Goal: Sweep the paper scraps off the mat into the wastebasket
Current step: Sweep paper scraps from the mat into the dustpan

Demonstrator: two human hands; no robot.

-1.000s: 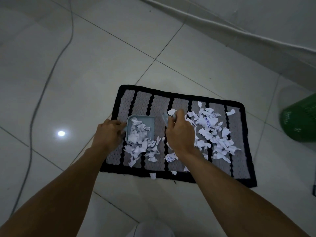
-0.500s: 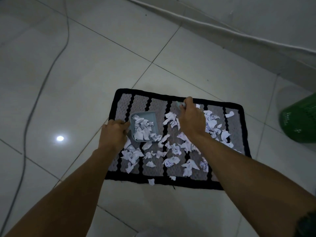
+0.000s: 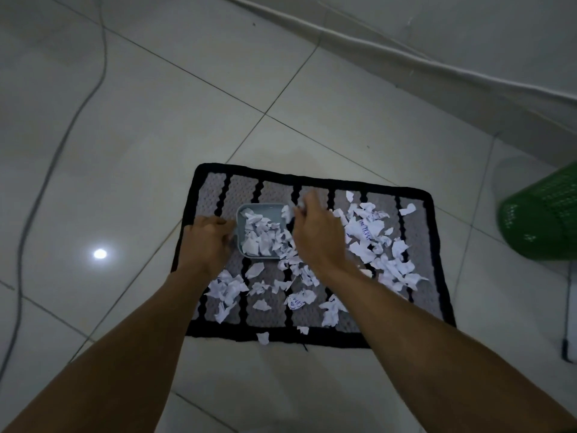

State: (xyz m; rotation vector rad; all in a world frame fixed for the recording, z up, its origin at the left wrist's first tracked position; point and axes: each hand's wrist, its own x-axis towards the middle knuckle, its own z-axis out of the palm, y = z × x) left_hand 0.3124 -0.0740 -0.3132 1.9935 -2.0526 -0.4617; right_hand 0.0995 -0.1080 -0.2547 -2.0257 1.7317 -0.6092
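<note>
Two bare forearms enter from the lower edge and reach forward over a pale tiled floor (image 3: pixel 131 157) with dark grout lines; a bright spot of reflected light (image 3: pixel 100 253) lies on a tile to the left. A grey-and-black striped mat (image 3: pixel 215 189) with a black border lies flat on the floor, slightly skewed to the tile grid. White paper scraps (image 3: pixel 384 254) cover its near and right parts, thickest on the right; one scrap (image 3: pixel 263 337) lies on the near border. The left hand (image 3: pixel 208 242) rests at the mat's left edge, its grip closed on the left side of a small pale blue dustpan (image 3: pixel 260 208) that sits on the mat. The dustpan holds a heap of scraps across most of its floor, and its right side faces the right hand (image 3: pixel 318 235). The right hand hovers just beside that side, fingers curled; its grip appears closed on something small, which cannot be identified. A thin dark cable (image 3: pixel 62 142) runs along the floor at far left. At the right edge, well apart from the mat, stands a green perforated wastebasket (image 3: pixel 543 220), only partly in view; its contents cannot be seen. Beyond, a light skirting (image 3: pixel 406 54) runs diagonally where the floor meets the wall.
</note>
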